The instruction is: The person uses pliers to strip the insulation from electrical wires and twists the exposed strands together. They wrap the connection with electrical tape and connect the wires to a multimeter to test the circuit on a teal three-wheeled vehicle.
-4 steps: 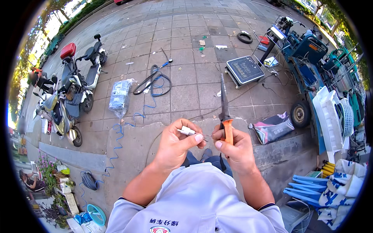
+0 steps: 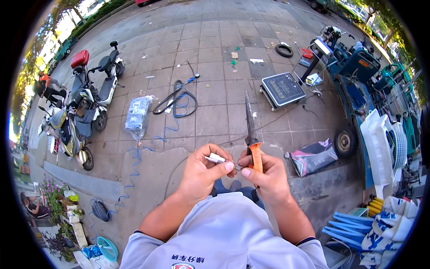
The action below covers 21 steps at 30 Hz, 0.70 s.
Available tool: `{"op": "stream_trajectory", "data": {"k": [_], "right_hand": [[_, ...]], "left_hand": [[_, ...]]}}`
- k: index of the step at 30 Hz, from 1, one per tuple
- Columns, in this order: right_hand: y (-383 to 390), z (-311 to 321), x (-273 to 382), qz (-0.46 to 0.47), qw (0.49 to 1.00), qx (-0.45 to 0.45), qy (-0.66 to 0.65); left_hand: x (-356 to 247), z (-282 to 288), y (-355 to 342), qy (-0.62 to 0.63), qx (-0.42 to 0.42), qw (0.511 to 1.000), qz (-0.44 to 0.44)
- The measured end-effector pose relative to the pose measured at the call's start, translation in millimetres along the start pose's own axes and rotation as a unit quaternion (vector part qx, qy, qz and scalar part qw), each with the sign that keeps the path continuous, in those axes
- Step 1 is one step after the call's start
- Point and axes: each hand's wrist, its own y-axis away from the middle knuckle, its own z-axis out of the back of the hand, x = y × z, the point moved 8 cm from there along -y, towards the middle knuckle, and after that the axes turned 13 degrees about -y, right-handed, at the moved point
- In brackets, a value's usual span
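Observation:
My left hand (image 2: 202, 172) is closed, pinching a small white connector (image 2: 216, 158) between thumb and fingers. Thin wires (image 2: 237, 167) run from it across the narrow gap to my right fingertips. My right hand (image 2: 268, 177) is wrapped round the orange handle of a long-bladed tool (image 2: 254, 154), its dark pointed blade standing away from me. Whether it is a knife or scissors I cannot tell. The right thumb and forefinger close near the wire ends, but the exact grip on them is too small to make out.
A plastic-wrapped package (image 2: 137, 117) and a black hose with a gauge (image 2: 191, 101) lie ahead left; a blue coiled line (image 2: 134, 168) trails nearby. Scooters (image 2: 83, 107) stand left. At right are a platform scale (image 2: 283, 89), a loaded cart (image 2: 358, 62), a bag (image 2: 313, 158) and folded blue-legged stools (image 2: 349, 224).
My right hand has come slightly closer to the left and lower, and the blade has swung a little to the left. The connector stays in my left hand.

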Motion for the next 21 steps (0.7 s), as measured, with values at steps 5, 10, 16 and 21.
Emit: {"op": "stream_trajectory", "data": {"k": [5,10,16,21], "right_hand": [[-90,24,19,0.041,0.995,0.027,0.089],[-193,52,-4,0.008,0.994,0.014,0.109],[-332,66,-15,-0.034,0.999,0.015,-0.003],[-428,59,19,0.026,0.999,0.016,0.033]], "left_hand": [[-12,6,-83,-0.135,-0.035,0.989,-0.047],[18,65,-166,-0.214,-0.035,0.976,-0.02],[13,128,-294,0.024,-0.045,0.999,0.019],[-20,161,-387,0.048,-0.07,0.996,-0.004]]}}
